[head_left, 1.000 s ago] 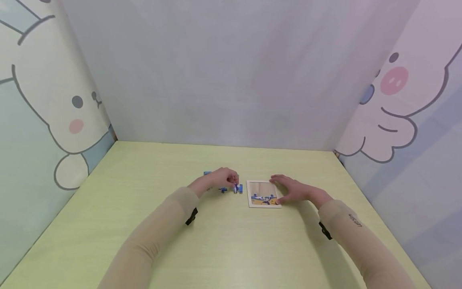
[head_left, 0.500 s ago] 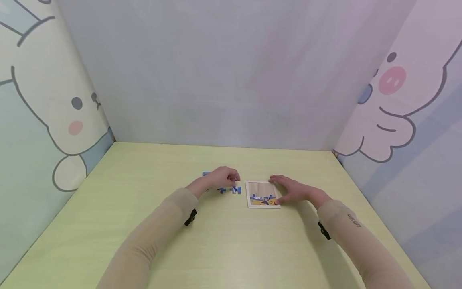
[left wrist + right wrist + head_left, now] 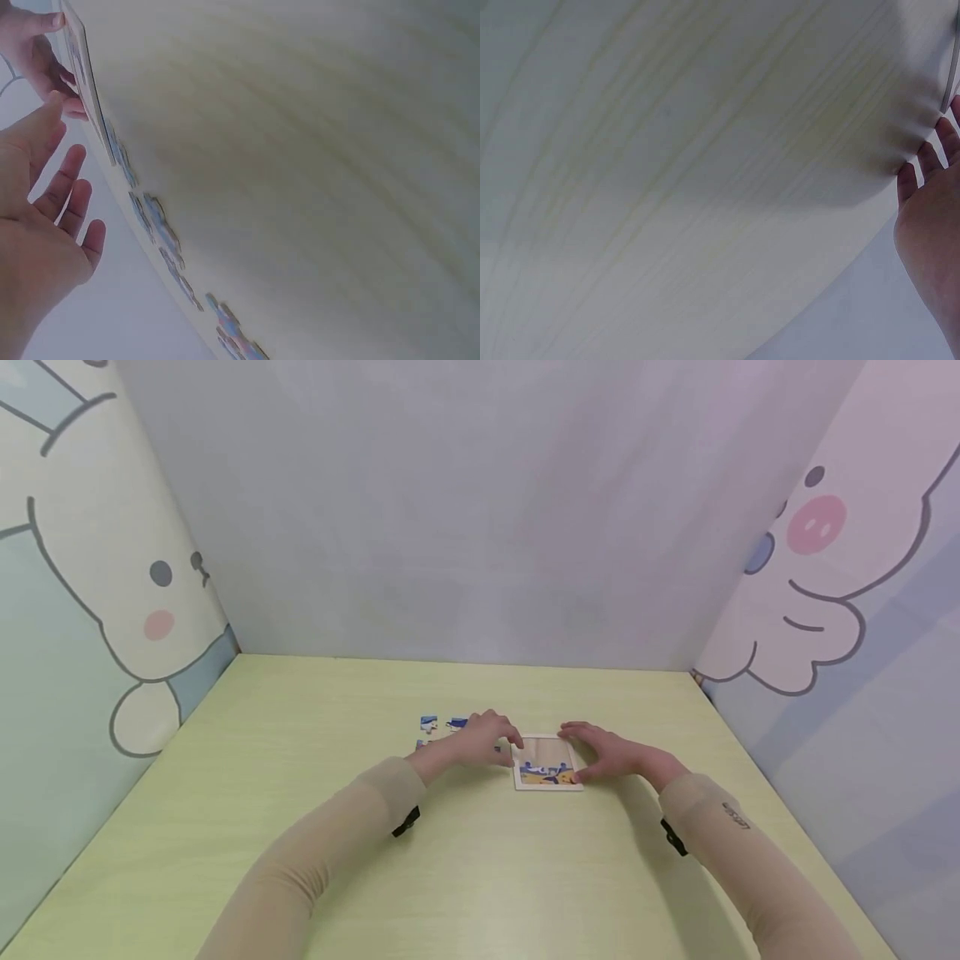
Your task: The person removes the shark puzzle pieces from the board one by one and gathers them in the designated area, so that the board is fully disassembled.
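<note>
My left hand (image 3: 483, 739) reaches to the left edge of a small white-rimmed puzzle tray (image 3: 551, 788). Its thumb and fingers are spread apart, and no piece shows between them. In the left wrist view the fingers of the left hand (image 3: 52, 210) hang loosely bent above the table. My right hand (image 3: 611, 753) holds the tray by its right side, thumb at the lower right corner and fingertips at the upper right. Fitted pieces (image 3: 543, 776) in yellow, blue and white fill the tray's lower part; its upper part shows bare wood.
Loose blue and white puzzle pieces (image 3: 429, 724) lie left of the tray, some partly hidden by the left hand. Several pieces (image 3: 163, 229) line up flat on the table in the left wrist view. Cartoon-printed walls (image 3: 157, 610) and a pale back wall (image 3: 450, 527) enclose the pale yellow table (image 3: 480, 877).
The left hand has moved right from the loose pieces to the tray's left edge, its pinched fingers now spread. More loose pieces show behind it. The right hand stays at the tray.
</note>
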The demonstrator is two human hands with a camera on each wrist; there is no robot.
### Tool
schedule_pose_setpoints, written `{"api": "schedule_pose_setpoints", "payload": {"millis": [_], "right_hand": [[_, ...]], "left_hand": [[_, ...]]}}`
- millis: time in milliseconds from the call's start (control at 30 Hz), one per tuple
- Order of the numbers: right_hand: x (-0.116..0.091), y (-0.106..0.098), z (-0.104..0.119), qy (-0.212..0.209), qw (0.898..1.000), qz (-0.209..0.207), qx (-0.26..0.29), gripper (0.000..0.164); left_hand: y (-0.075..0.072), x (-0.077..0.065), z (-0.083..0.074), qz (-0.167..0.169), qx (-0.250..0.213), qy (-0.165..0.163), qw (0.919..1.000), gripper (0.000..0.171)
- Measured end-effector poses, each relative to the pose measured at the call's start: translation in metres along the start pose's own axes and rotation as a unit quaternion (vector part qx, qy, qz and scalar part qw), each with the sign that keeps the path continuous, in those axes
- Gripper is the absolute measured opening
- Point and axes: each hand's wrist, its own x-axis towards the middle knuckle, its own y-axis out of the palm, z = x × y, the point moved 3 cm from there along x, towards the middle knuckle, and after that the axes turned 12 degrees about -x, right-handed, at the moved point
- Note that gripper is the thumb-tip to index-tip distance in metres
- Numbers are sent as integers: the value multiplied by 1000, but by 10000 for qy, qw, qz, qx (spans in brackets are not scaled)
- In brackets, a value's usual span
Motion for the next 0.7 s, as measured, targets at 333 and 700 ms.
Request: {"api": "schedule_pose_setpoints", "payload": {"millis": [333,700], "right_hand": [[1,1,-3,-95,9999,-44,-80,83],[-2,-1,0,-94,9999,-60,-115,79]], "left_hand": [[20,4,-10,86,41,-270,9996,39],[19,0,-20,69,-134,-376,9992,33]]}}
